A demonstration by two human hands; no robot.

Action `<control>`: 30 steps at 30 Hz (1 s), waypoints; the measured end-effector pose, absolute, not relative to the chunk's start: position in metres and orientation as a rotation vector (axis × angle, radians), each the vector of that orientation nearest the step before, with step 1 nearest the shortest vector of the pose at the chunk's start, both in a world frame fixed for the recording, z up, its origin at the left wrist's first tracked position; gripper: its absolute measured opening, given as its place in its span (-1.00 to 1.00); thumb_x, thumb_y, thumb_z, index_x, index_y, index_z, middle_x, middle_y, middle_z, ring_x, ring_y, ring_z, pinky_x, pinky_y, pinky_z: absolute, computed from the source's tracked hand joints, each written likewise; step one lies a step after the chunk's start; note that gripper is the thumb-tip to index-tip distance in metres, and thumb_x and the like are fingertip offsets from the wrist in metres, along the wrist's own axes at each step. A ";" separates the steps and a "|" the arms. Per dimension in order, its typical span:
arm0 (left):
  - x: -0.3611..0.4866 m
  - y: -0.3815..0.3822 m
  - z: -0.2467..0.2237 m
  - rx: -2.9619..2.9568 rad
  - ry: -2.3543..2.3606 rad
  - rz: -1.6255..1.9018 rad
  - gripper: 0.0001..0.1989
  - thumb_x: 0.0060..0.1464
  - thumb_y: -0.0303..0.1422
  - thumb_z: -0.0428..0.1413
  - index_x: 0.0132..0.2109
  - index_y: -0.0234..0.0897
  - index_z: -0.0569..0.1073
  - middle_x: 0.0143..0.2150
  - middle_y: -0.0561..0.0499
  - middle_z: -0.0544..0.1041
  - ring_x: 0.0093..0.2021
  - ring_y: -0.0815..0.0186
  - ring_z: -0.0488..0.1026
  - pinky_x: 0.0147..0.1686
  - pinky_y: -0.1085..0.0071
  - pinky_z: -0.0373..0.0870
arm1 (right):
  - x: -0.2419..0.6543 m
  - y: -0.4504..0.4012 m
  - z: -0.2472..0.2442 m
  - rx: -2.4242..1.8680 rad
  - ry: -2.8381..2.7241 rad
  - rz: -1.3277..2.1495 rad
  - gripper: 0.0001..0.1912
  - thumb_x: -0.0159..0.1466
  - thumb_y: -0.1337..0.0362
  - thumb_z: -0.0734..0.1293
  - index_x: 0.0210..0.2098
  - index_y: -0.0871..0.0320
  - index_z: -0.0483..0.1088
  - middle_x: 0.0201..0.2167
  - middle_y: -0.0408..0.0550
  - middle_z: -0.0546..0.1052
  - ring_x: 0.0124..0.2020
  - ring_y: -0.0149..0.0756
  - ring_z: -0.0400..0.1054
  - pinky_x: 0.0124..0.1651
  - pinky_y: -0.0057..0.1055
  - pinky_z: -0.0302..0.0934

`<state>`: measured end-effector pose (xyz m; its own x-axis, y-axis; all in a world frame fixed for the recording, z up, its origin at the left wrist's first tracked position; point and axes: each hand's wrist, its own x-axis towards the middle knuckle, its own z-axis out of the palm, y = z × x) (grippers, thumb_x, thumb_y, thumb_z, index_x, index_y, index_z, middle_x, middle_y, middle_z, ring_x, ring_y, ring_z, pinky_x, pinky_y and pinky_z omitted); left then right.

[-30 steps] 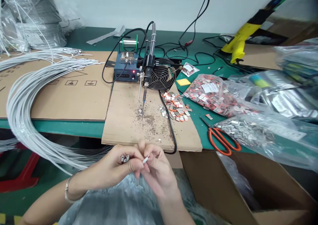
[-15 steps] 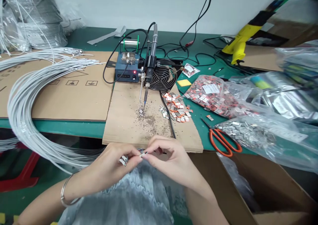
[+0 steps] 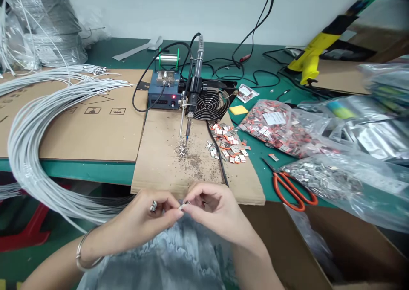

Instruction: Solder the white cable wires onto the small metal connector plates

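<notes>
Where your left hand [image 3: 145,215] and right hand [image 3: 222,217] meet: a small pale piece [image 3: 183,206] is pinched between your fingertips, lower centre of the frame; its exact shape is too small to tell.
Left hand: your thumb and forefinger grasp the piece, and your curled fingers keep some shiny metal bits [image 3: 153,206] against the palm.
Right hand: your thumb and forefinger grasp the piece from the other side.
Bracelet [image 3: 79,256]: it circles your left wrist, lower left.
Cardboard [image 3: 162,166]: it lies just beyond your hands, with dark specks scattered across its middle.
Iron [image 3: 195,74]: it stands in its holder at upper centre, tip pointing down.
Station [image 3: 158,101]: it sits left of the iron with a red light lit, a reel [image 3: 169,59] behind it.
Fan [image 3: 209,104]: it is just right of the iron.
Connectors [image 3: 234,149]: they lie in a loose pile right of centre, many edged in orange, a black cord [image 3: 220,162] running along their left.
Scissors [image 3: 287,192]: they lie at the lower right, orange handles towards you, near a clear bag [image 3: 326,179] of metal parts.
Cables [image 3: 24,140]: they bend in a thick white bundle at the left.
</notes>
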<state>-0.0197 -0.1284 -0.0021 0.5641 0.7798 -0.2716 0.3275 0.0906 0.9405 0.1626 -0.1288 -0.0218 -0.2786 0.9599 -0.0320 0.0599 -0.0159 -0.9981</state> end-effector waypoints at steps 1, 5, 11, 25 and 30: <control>-0.020 -0.128 -0.002 1.505 0.991 0.419 -0.73 0.12 -0.22 -0.01 -0.37 -0.34 0.41 -0.58 0.15 0.20 -0.54 0.49 0.06 -0.55 0.53 0.01 | 0.166 -0.127 -0.019 -1.138 -1.493 1.426 -0.93 0.03 0.34 0.39 -0.54 0.19 0.42 -0.63 -0.17 0.33 -0.57 -0.44 0.13 -0.52 -0.48 0.01; -0.019 -0.126 -0.006 1.435 0.959 0.414 -0.74 0.12 -0.22 0.00 -0.37 -0.35 0.40 -0.55 0.12 0.30 -0.52 0.48 0.14 -0.52 0.53 0.06 | 0.158 -0.126 -0.025 -1.008 -1.321 1.524 -0.81 0.01 0.32 0.40 -0.64 0.19 0.32 -0.70 -0.22 0.27 -0.63 -0.48 0.08 -0.57 -0.50 -0.04; -0.015 -0.119 -0.009 1.299 0.961 0.510 -0.78 0.08 -0.27 0.04 -0.42 -0.34 0.39 -0.56 0.09 0.36 -0.51 0.45 0.23 -0.48 0.53 0.16 | 0.144 -0.134 -0.037 -0.990 -1.125 1.415 -0.74 0.08 0.16 0.36 -0.61 0.16 0.29 -0.69 -0.19 0.33 -0.64 -0.46 0.15 -0.57 -0.50 0.03; -0.038 -0.076 -0.007 1.077 1.094 0.638 -0.80 -0.09 -0.27 0.20 -0.33 -0.28 0.42 -0.59 0.16 0.33 -0.66 0.57 0.12 -0.71 0.64 -0.03 | 0.276 -0.023 -0.004 -1.629 -2.422 0.057 -0.86 0.13 0.37 0.29 -0.41 0.12 0.50 -0.41 -0.05 0.54 -0.34 -0.17 0.38 -0.22 -0.28 0.19; -0.032 -0.048 0.008 1.156 1.171 0.527 -0.82 -0.09 -0.29 0.18 -0.40 -0.33 0.40 -0.64 0.19 0.26 -0.71 0.59 -0.04 -0.75 0.58 -0.21 | 0.274 -0.014 -0.012 -1.500 -2.537 0.027 -0.82 0.15 0.37 0.23 -0.48 0.14 0.46 -0.46 -0.02 0.51 -0.40 -0.22 0.37 -0.33 -0.36 0.20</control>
<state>-0.0322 -0.0478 0.0077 0.3615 0.8254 -0.4337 0.2229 0.3751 0.8998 0.2744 -0.0136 -0.0119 -0.4680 0.8697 0.1569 0.8662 0.4866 -0.1136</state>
